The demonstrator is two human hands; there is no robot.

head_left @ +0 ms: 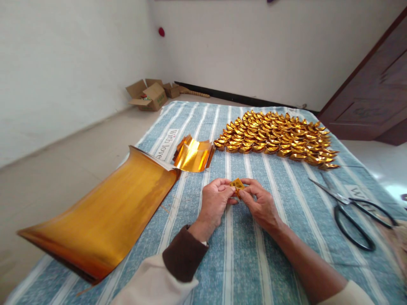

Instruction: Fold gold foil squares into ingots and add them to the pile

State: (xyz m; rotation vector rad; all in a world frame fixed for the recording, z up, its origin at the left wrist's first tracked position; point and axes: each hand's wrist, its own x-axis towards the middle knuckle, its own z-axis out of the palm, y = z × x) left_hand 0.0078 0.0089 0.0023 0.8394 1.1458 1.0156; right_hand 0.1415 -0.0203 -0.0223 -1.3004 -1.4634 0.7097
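Between my fingertips is a small folded piece of gold foil paper (237, 184), held just above the striped cloth. My left hand (216, 202) pinches its left side, with the thumb pressed against the near edge. On the other side, my right hand (260, 204) grips it between thumb and fingers. Part of the piece is hidden behind the fingers. Beyond my hands, a stack of small curved gold foil sheets (193, 155) lies on the cloth. Rows of finished gold foil ingots (270, 133), boat-shaped with pointed ends, cover the far right of the table.
A large stack of gold foil sheets (104, 212) hangs partly past the table's left edge. Black-handled scissors (345, 201) lie at the right, blades partly open. A blue and white striped cloth (206, 271) covers the table. An opened cardboard box (154, 96) stands on the floor behind.
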